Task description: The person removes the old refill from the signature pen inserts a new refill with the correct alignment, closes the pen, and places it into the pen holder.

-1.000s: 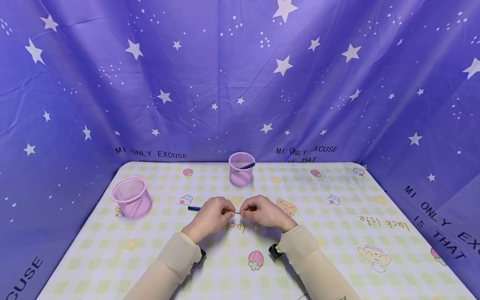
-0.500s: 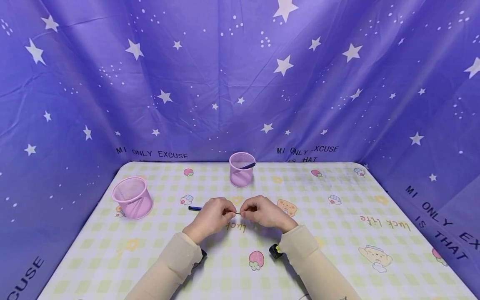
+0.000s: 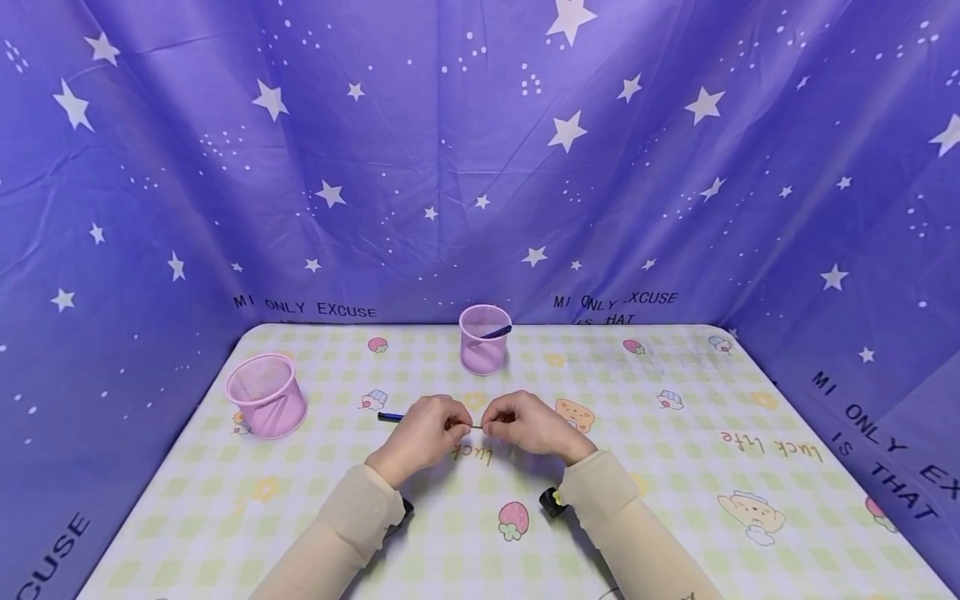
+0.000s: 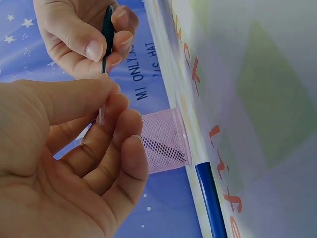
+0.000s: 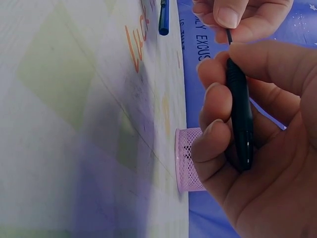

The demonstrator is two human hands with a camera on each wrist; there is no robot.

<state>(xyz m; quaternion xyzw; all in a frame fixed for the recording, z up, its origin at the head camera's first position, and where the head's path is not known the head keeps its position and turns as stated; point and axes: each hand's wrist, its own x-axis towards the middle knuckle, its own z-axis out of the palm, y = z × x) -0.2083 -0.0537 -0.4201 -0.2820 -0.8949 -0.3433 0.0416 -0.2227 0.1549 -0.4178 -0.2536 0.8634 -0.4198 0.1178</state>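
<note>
Both hands meet over the middle of the table. My left hand (image 3: 426, 429) pinches a thin pen refill (image 4: 101, 116) between thumb and forefinger; its clear end sticks out below the fingertips in the left wrist view. A short dark stretch of the refill shows between the two hands. My right hand (image 3: 528, 423) grips a dark pen barrel piece (image 5: 240, 111) with a ribbed grip, lying along its curled fingers. The refill runs toward this piece; how far it goes in is hidden by the fingers. On the table beside my left hand lies a blue pen barrel (image 3: 390, 417).
A pink mesh pen cup (image 3: 482, 357) with a dark pen (image 3: 497, 332) leaning in it stands at the back middle. Another pink mesh cup (image 3: 276, 412) stands at the left. The checked tablecloth (image 3: 675, 517) reaches a starry purple curtain (image 3: 420, 150) behind.
Hardly anything differs: both hands keep their places and their hold, and the cups and blue barrel stay put. The whole view shifts very slightly.
</note>
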